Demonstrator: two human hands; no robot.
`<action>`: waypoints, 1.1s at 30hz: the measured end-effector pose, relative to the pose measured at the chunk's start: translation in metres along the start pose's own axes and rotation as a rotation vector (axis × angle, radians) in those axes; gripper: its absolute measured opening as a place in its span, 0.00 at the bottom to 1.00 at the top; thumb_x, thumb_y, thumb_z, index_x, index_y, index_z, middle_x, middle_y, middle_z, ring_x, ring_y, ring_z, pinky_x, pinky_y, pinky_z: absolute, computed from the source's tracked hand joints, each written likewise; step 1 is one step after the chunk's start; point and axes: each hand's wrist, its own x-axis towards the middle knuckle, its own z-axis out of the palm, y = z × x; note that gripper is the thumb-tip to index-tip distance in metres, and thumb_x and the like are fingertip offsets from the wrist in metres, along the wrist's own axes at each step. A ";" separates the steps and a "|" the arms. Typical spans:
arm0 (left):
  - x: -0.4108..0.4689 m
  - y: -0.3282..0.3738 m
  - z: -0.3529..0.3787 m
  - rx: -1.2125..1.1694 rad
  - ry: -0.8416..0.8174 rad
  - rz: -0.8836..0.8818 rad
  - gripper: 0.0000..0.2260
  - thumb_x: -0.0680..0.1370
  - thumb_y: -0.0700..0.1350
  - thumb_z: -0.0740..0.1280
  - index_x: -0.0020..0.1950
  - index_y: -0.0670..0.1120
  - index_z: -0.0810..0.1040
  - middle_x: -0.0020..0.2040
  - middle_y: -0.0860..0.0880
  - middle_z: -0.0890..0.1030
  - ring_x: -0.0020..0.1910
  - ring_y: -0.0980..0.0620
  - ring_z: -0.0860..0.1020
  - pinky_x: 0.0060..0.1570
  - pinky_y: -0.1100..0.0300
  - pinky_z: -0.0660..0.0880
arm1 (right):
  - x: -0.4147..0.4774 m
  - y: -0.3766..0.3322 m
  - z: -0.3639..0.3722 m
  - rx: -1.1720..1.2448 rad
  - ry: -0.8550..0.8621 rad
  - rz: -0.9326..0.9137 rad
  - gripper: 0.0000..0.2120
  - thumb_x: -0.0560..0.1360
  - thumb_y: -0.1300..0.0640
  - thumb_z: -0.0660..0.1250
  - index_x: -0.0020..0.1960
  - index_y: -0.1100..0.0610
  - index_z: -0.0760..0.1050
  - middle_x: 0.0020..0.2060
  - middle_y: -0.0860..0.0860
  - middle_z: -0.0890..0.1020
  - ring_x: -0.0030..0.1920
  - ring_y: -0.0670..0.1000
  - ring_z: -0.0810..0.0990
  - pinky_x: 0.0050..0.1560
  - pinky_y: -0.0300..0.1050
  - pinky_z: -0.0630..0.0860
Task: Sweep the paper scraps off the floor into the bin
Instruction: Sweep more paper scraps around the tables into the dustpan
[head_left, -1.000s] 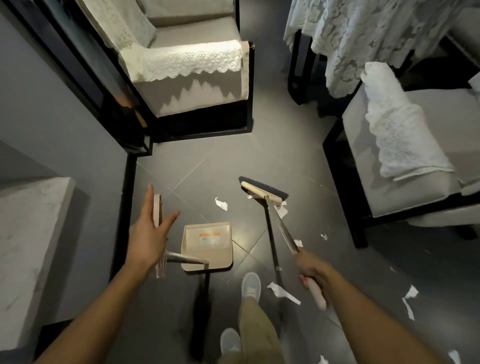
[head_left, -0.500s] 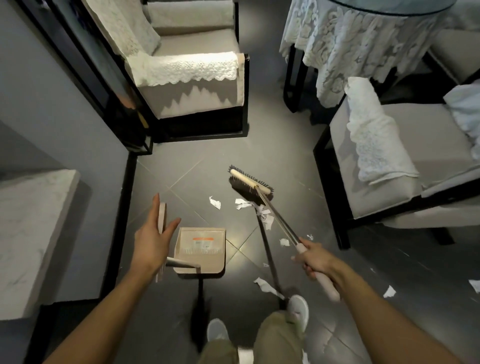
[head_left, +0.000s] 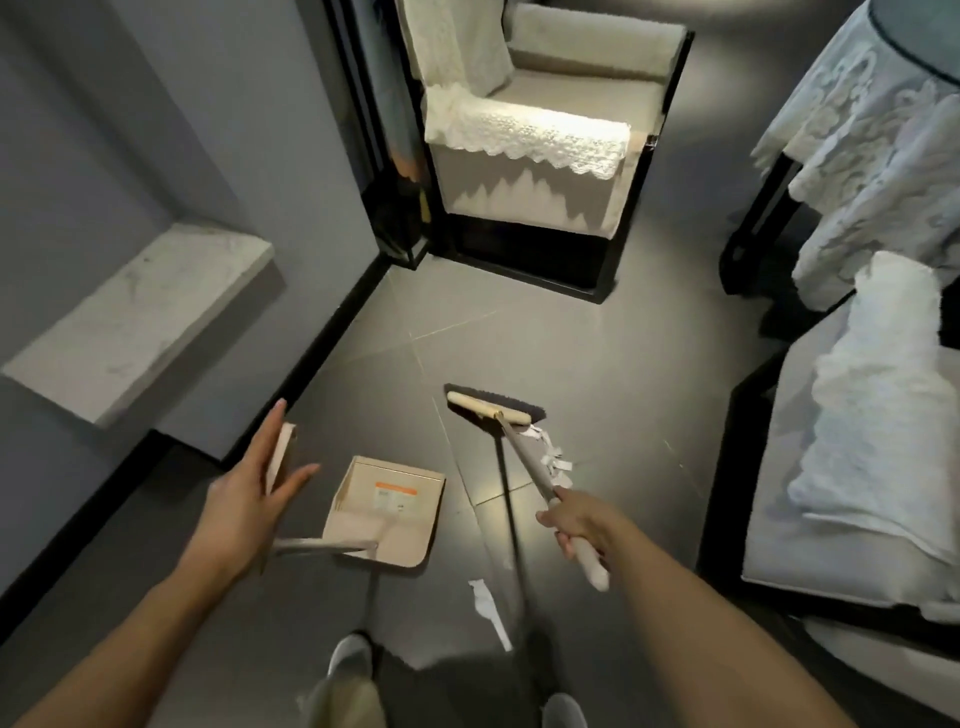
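Observation:
A beige long-handled dustpan (head_left: 387, 512) stands on the dark tiled floor in front of me. My left hand (head_left: 244, 499) holds the flat top of its handle (head_left: 282, 451) between thumb and outstretched fingers. My right hand (head_left: 582, 525) grips the broom handle (head_left: 527, 460). The broom head (head_left: 491, 408) rests on the floor to the upper right of the dustpan. A small heap of white paper scraps (head_left: 553, 460) lies just behind the broom head, next to the handle. One longer paper strip (head_left: 488, 610) lies near my feet.
A lace-covered armchair (head_left: 535, 171) stands ahead against a black frame. A second cushioned chair (head_left: 852, 467) and a lace-draped table (head_left: 883, 156) are on the right. On the left are a grey wall with a black skirting (head_left: 311, 358) and a marble ledge (head_left: 140, 317). My shoes (head_left: 350, 654) show at the bottom.
The broom head has drawn the scattered scraps together into a heap beside it. The view has swung, so the armchair sits more centred. The left hand stays on the dustpan handle.

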 end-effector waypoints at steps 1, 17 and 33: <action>-0.012 0.001 0.003 0.008 0.010 -0.021 0.32 0.76 0.49 0.66 0.74 0.62 0.52 0.62 0.37 0.74 0.50 0.41 0.75 0.51 0.49 0.71 | -0.005 0.010 -0.002 -0.059 -0.017 0.008 0.25 0.80 0.57 0.59 0.74 0.59 0.55 0.20 0.52 0.73 0.24 0.49 0.71 0.35 0.43 0.71; -0.274 -0.045 0.018 -0.041 0.082 -0.092 0.29 0.76 0.51 0.66 0.74 0.60 0.56 0.60 0.37 0.74 0.51 0.37 0.76 0.54 0.41 0.75 | -0.171 0.242 0.110 0.087 -0.074 0.059 0.23 0.79 0.58 0.62 0.72 0.55 0.62 0.24 0.50 0.69 0.23 0.45 0.67 0.21 0.36 0.67; -0.359 -0.049 0.046 -0.085 0.136 -0.122 0.25 0.77 0.49 0.66 0.71 0.58 0.61 0.48 0.45 0.73 0.40 0.42 0.77 0.44 0.46 0.78 | -0.203 0.292 0.059 0.379 0.175 -0.072 0.27 0.78 0.63 0.63 0.75 0.51 0.60 0.28 0.53 0.67 0.25 0.47 0.65 0.20 0.36 0.65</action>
